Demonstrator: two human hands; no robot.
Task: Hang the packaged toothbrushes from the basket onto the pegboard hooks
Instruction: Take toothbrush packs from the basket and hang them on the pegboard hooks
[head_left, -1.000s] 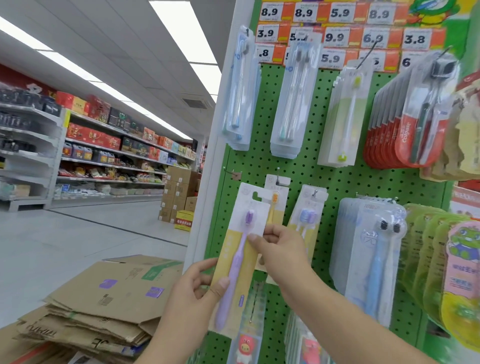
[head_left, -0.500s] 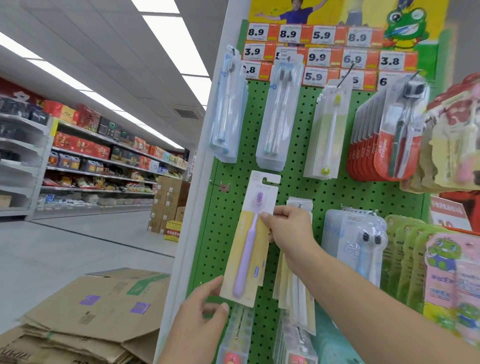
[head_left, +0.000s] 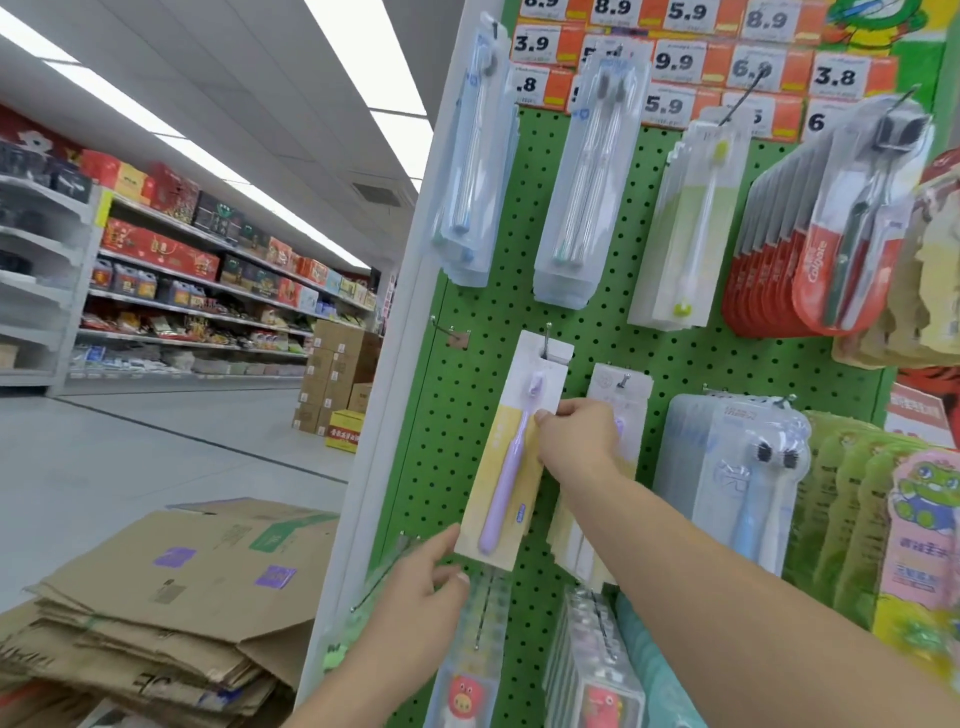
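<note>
1. Toothbrush pack (head_left: 511, 457), a white and yellow card with a purple brush, hangs on a pegboard hook (head_left: 547, 339) through its top slot; its long axis runs near upright, bristle end up, foot tilted toward my left.
2. My left hand (head_left: 415, 597) sits just under the pack's lower left corner, fingers loosely spread, index tip at the card's edge, gripping nothing.
3. My right hand (head_left: 579, 441) pinches the pack's right edge at mid-height, thumb on the front.
4. Behind, the green pegboard (head_left: 613, 343) carries more packs; a red row (head_left: 826, 260) reads "Colgate".
5. Orange price tags (head_left: 675, 62) above read 3.9, 9.9, 5.9, 3.8, 8.9.
6. Flattened cardboard (head_left: 171, 608) lies at lower left.
</note>
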